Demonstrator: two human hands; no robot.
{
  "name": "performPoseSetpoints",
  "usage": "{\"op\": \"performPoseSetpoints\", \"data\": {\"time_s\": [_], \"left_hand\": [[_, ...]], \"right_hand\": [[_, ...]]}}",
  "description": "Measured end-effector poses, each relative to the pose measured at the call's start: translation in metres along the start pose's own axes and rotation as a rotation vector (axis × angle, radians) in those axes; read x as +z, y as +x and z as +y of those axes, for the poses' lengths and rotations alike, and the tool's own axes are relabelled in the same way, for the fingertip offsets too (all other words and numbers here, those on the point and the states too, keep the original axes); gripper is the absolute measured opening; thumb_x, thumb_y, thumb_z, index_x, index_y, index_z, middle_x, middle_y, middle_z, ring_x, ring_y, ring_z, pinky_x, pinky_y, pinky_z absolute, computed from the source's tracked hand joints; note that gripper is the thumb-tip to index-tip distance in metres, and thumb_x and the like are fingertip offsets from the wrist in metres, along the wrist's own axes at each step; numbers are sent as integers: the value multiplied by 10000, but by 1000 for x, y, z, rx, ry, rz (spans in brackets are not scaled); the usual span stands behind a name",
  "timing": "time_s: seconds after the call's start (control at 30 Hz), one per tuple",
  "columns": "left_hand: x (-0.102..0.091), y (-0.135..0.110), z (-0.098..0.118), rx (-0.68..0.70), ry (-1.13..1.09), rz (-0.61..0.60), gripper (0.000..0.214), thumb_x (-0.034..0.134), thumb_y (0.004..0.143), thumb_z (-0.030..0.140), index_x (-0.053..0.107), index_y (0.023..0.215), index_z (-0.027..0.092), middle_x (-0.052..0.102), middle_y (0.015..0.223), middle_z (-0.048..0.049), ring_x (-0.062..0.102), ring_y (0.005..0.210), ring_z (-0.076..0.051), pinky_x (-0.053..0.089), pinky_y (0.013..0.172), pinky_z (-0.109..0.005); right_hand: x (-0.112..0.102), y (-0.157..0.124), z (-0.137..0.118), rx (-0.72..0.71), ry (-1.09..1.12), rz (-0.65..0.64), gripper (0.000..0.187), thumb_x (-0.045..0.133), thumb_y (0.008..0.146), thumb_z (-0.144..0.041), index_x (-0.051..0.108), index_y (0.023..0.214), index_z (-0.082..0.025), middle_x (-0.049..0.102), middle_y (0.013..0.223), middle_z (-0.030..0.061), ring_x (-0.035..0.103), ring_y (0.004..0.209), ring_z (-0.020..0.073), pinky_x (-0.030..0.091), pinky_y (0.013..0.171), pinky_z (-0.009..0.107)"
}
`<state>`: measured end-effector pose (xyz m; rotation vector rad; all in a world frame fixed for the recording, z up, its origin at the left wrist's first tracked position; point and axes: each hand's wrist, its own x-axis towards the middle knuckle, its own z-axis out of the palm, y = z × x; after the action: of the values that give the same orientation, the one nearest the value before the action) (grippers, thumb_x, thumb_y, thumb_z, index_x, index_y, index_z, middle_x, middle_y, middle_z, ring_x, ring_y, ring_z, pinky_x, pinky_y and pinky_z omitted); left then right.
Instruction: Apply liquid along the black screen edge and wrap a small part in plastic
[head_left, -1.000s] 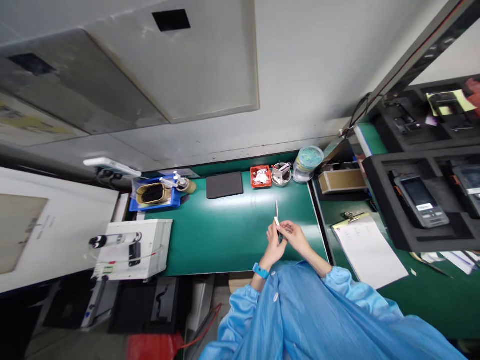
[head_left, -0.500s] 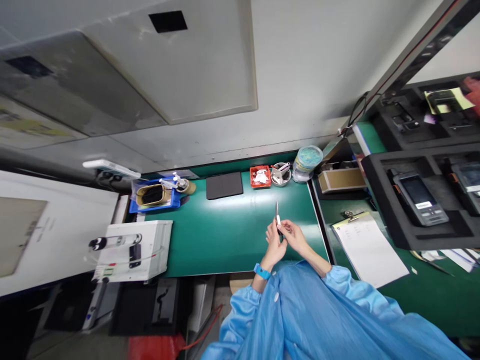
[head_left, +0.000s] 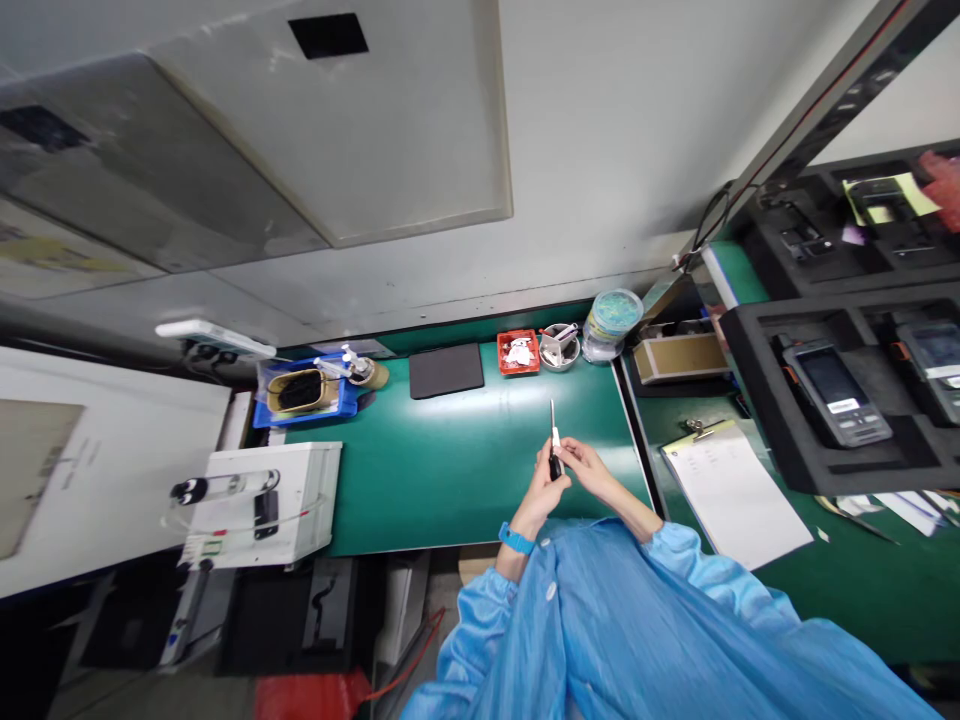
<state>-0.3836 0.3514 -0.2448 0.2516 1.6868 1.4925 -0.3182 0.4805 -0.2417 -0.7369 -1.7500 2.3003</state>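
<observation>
Above the front part of the green bench, my left hand (head_left: 540, 490) is closed around a slim tool (head_left: 555, 466) with a black handle and a narrow metal end pointing away from me. Its exact kind cannot be made out. A small white part shows between the handle and the metal. My right hand (head_left: 589, 468) meets the left at this point, its fingers closed at the white part and the tool. Some of the handle lies hidden behind fingers.
On the green bench (head_left: 435, 450) lie a dark flat pad (head_left: 447, 371), a red tray (head_left: 518, 352), a bowl (head_left: 559, 348) and a lidded tub (head_left: 613, 325). A blue tray (head_left: 306, 391) sits left; a clipboard (head_left: 735, 490) and foam tray with handheld devices (head_left: 836, 390) are right.
The tool has turned slightly in my hands, so more of its black handle shows. Both hands stay close together in nearly the same place. The view has shifted a little.
</observation>
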Motion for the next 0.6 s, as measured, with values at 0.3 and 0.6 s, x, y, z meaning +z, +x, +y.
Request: {"op": "performPoseSetpoints", "data": {"time_s": [0.3,0.6], "left_hand": [[-9,-4,13,-75,-189,-59,969,656,650,57,652,1588,302,768,1391,-48,671,1298,-272,545,1126,-384],[-4,-8,20,-66,-227,3,946,653,648,45,677,1553,321,786,1353,-16,693,1247,-228,561,1072,-332]], "right_hand": [[5,-1,-4,26,63,8,683,811,781,-913,748,865,-238,695,750,8,626,720,200,555,756,345],[1,0,7,137,235,48,575,906,780,-770,747,905,-231,744,861,50,698,833,217,604,830,359]]}}
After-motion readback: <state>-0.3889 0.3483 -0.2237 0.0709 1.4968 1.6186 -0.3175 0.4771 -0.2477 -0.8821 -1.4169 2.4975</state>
